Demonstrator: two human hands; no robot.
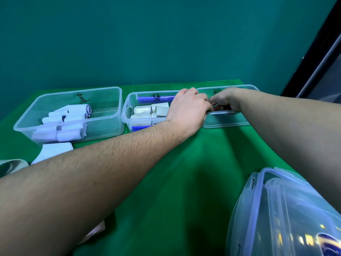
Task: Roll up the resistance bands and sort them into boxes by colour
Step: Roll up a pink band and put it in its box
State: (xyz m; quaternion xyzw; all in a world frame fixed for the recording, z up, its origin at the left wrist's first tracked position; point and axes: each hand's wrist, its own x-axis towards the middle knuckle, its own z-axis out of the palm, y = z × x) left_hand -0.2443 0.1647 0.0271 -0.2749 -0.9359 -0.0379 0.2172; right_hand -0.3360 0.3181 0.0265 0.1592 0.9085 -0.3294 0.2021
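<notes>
Grip: both hands meet over the near wall of the right box [227, 124]; the left hand [188, 108] and the right hand [224, 100] curl their fingers round something small and reddish between them, too hidden to name, and how tightly they pinch it cannot be told.
Right box: clear plastic, rounded corners, a black handwritten mark on its far wall; the hands cover most of its inside.
Middle box: the middle box [127, 108] stands just beside the right box, touching or nearly so; the left hand and wrist cross its right end and hide that part.
Beige rolls: short, stubby beige rolls [147, 112] lie packed together in the middle box, one with a printed label facing up.
Blue rolls: one long smooth blue roll [145, 99] lies along the far wall of the middle box, another at the near wall.
Left box: the left box [103, 126] stands apart from the middle one, same clear plastic, also marked in black.
White rolls: pale, matte white rolls [68, 124] are heaped in its left half.
Loose bands: a flat white band [53, 151] lies on the table in front of the left box; a greyish band [11, 166] shows at the left edge.
Table: the table [184, 163] is covered with green cloth, lightly creased.
Lids: stacked clear lids [287, 209] with blue-tinted rims sit at the near right, under the right forearm.
</notes>
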